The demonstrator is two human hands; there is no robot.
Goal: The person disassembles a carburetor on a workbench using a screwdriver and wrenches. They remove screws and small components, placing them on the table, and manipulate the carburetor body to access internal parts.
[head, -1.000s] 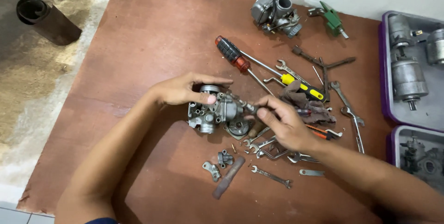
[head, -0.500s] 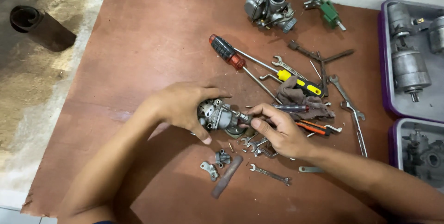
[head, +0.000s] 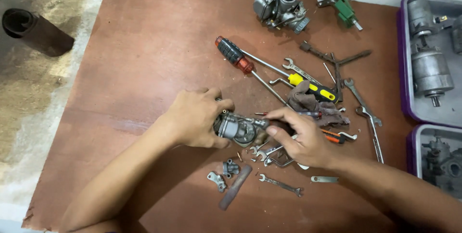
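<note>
My left hand (head: 195, 117) grips a small grey metal carburetor (head: 237, 128) on the brown board (head: 144, 59), tipped onto its side. My right hand (head: 301, 136) touches its right end, with finger and thumb pinched on a small part there; what it pinches is too small to tell. Loose wrenches (head: 269, 153) lie just under my right hand. Small metal parts (head: 224, 173) and a short dark bar (head: 236, 187) sit below the carburetor.
A red-handled screwdriver (head: 233, 54), a yellow-handled screwdriver (head: 313, 87), a dirty rag (head: 308, 104) and spanners (head: 368, 117) lie to the right. A second carburetor (head: 281, 3) and green tool (head: 345, 9) lie at the back. Purple trays (head: 403, 69) hold motor parts. A dark cylinder (head: 36, 32) lies on the floor, left.
The carburetor has been turned over onto its side in my left hand. My right hand has shifted along its right end.
</note>
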